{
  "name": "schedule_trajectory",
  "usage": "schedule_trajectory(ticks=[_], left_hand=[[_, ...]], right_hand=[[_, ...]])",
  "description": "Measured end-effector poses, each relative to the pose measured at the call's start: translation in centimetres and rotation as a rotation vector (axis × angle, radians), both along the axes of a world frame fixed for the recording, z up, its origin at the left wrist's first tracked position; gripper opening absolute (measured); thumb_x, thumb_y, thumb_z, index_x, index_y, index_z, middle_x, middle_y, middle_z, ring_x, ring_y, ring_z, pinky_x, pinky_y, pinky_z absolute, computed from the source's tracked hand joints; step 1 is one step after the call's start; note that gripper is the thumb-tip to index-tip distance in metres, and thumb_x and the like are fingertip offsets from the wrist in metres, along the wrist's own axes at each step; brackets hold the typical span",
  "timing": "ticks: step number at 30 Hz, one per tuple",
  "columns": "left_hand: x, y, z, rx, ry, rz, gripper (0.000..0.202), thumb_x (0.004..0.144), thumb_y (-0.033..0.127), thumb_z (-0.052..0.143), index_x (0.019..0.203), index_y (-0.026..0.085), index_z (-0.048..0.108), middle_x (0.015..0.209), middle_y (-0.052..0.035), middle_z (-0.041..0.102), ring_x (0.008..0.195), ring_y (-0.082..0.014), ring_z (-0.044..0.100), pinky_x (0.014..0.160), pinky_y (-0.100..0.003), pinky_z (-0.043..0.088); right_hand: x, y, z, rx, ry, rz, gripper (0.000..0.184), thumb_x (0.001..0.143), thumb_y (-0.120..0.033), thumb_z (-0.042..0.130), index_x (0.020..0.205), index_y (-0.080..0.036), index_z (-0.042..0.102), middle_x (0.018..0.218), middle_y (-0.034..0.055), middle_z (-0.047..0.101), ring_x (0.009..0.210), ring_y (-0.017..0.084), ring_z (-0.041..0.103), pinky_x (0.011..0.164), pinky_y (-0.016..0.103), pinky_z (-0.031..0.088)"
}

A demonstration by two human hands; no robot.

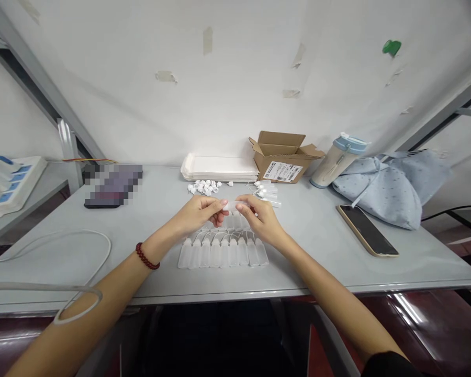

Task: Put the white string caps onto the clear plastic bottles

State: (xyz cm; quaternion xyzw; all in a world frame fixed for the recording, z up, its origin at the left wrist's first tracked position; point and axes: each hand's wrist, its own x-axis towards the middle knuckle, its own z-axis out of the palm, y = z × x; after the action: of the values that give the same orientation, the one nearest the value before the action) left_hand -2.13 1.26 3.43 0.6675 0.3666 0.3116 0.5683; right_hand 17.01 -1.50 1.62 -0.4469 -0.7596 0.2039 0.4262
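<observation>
A small translucent plastic bottle [232, 206] is held level above the table, pinched at both ends. My left hand [204, 213] has thumb and fingers closed on one end, and my right hand [261, 215] grips the other. Below them lies a front row of similar translucent bottles [223, 253], side by side with thin white strings at their necks. A second row [231, 222] lies behind it, partly hidden by my hands. Beyond my left hand is a loose pile of small white caps [204, 186]. Several more clear bottles with white tops [267, 189] lie beyond my right hand.
Against the wall stand a stack of white trays [220, 166] and an open cardboard box [280, 163]. Rightward are a tumbler [339, 159], a blue cloth bag [384, 191] and a phone [367, 230]. A blurred dark object [113, 186] and a white cable [102, 262] are leftward.
</observation>
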Motion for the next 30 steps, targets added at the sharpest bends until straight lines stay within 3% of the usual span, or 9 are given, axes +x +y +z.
schedule_trajectory(ticks=[4,8,14,21,26,30], left_hand=[[0.0,-0.1,0.0,0.057,0.029,0.001,0.041,0.083,0.046,0.058,0.056,0.014,0.058,0.055,-0.0011,0.057,0.059,-0.0146,0.06,0.059,-0.026,0.049],[0.1,-0.2,-0.1,0.115,0.059,-0.017,0.035,0.082,0.043,0.058,0.063,0.014,0.062,0.063,-0.0017,0.062,0.057,-0.0127,0.059,0.059,-0.026,0.05],[0.3,-0.5,-0.2,0.283,0.17,0.036,0.03,0.084,0.039,0.055,0.068,0.015,0.064,0.066,-0.0024,0.065,0.066,-0.0152,0.062,0.065,-0.025,0.05],[0.6,-0.4,-0.8,0.313,0.229,0.085,0.03,0.084,0.042,0.055,0.077,0.016,0.068,0.074,-0.0043,0.07,0.073,-0.0189,0.065,0.063,-0.026,0.049],[0.3,0.2,-1.1,0.322,0.185,0.111,0.027,0.082,0.041,0.057,0.077,0.017,0.067,0.074,-0.003,0.07,0.073,-0.0175,0.065,0.07,-0.026,0.051],[-0.7,1.9,-1.7,0.317,0.203,0.282,0.028,0.082,0.039,0.053,0.074,0.016,0.065,0.069,-0.0033,0.068,0.064,-0.0171,0.064,0.066,-0.028,0.052]], right_hand=[[0.0,-0.1,0.2,-0.051,0.007,-0.007,0.031,0.092,-0.041,0.045,0.086,-0.016,0.062,0.064,-0.0007,0.053,0.054,0.011,0.041,0.055,0.024,0.033],[-0.2,-0.2,0.4,-0.115,0.088,-0.025,0.03,0.09,-0.04,0.046,0.078,-0.016,0.06,0.06,-0.0022,0.048,0.055,0.011,0.04,0.055,0.024,0.032],[-0.4,0.0,0.5,-0.262,0.225,-0.035,0.036,0.086,-0.042,0.048,0.06,-0.018,0.047,0.055,-0.0047,0.034,0.053,0.009,0.031,0.051,0.024,0.025],[0.0,0.6,0.5,-0.426,0.344,0.03,0.039,0.081,-0.045,0.053,0.056,-0.019,0.039,0.053,-0.0063,0.028,0.048,0.008,0.024,0.046,0.025,0.018],[0.3,0.9,0.5,-0.431,0.347,0.022,0.04,0.079,-0.048,0.054,0.055,-0.02,0.038,0.051,-0.0065,0.029,0.046,0.008,0.026,0.046,0.025,0.02],[1.4,1.3,0.9,-0.326,0.301,-0.084,0.034,0.081,-0.047,0.053,0.064,-0.018,0.051,0.052,-0.0045,0.041,0.048,0.009,0.034,0.049,0.025,0.027]])
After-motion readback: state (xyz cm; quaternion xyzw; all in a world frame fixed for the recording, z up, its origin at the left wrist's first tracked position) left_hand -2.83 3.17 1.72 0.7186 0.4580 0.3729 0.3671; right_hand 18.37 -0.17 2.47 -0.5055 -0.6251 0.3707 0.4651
